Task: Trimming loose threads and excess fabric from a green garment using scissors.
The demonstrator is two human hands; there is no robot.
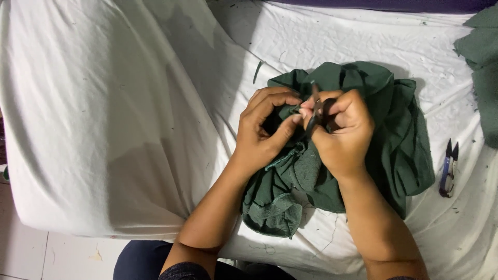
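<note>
Packages, labels, signs: I see nothing of that kind on the surface — only cloth, a cutter and loose threads.
Green garment (358,155): dark green, bunched in a heap on the white sheet (104,103), right of centre, just in front of me; one rolled end hangs toward my lap.
My left hand (262,132): wrist bent, fingers curled over a fold at the heap's top, thumb pressed up toward my right fingertips — pinching the green cloth.
My right hand (345,137): fist-like, knuckles up, thumb and forefinger closed round a small dark tool (317,106), thin and pointed upward; I cannot tell exactly what kind it is. The hand rests on the garment.
Both hands: meeting at one spot on the cloth, fingertips almost touching.
Forearms: bare, coming in from the lower edge, angled inward.
Thread snips (449,168): blue-handled, dark blades, lying on the sheet well to the right of the garment.
Second green cloth (482,62): at the far right edge, apart from the heap.
</note>
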